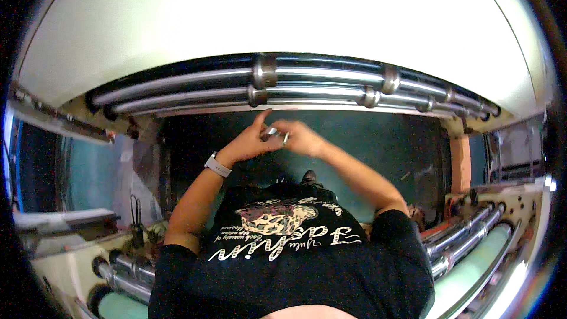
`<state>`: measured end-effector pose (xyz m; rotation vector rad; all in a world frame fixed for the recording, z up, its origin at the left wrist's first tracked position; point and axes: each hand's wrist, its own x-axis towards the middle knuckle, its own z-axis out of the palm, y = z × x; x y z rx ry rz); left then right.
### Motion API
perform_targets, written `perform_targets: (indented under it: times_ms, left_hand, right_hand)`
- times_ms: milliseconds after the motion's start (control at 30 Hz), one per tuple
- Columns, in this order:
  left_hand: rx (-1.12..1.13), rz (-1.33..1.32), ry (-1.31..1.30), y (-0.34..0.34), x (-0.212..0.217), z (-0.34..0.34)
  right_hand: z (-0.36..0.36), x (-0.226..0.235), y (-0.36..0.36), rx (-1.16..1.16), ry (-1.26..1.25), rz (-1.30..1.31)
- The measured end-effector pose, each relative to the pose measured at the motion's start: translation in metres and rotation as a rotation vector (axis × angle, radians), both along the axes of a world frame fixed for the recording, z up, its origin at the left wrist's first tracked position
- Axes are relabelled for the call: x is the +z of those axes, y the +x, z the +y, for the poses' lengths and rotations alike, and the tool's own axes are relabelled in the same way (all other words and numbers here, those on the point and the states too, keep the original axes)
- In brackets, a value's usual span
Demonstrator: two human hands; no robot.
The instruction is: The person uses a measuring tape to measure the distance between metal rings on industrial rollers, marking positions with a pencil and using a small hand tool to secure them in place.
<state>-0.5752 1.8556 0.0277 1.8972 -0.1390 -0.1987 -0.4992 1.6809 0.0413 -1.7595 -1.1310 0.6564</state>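
Two bare hands meet over the dark floor (378, 153), near the steel rollers (331, 74): the right hand (300, 137) seems to pinch a small shiny piece (271, 132) between them, while blur hides whether the left hand (251, 142) grips it. Careful handling calls for steady fingertips, well off the rollers; no container is discernible.

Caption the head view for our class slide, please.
Left hand and right hand close together, something small and shiny between them, near shiny metal rollers.
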Motion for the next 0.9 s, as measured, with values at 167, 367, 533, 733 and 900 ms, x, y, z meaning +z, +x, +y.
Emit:
perform_targets:
  times_ms: [167,367,533,733,900]
  left_hand:
    - [-0.232,-0.097,-0.049,0.008,0.009,-0.027]
    - [-0.357,0.194,0.039,0.017,0.021,-0.045]
    - [-0.364,0.192,0.070,0.042,0.025,0.007]
    - [-0.175,0.246,0.165,0.072,0.032,0.108]
    - [-0.040,-0.069,0.503,0.112,0.009,0.112]
  right_hand:
    - [-0.011,-0.003,-0.028,-0.104,0.143,0.210]
    - [-0.027,-0.038,-0.027,-0.185,0.092,0.358]
    - [-0.085,-0.002,0.031,-0.583,0.157,0.065]
    - [-0.246,-0.017,0.172,-1.415,0.291,0.129]
    - [-0.280,-0.075,0.234,-1.387,0.302,-0.128]
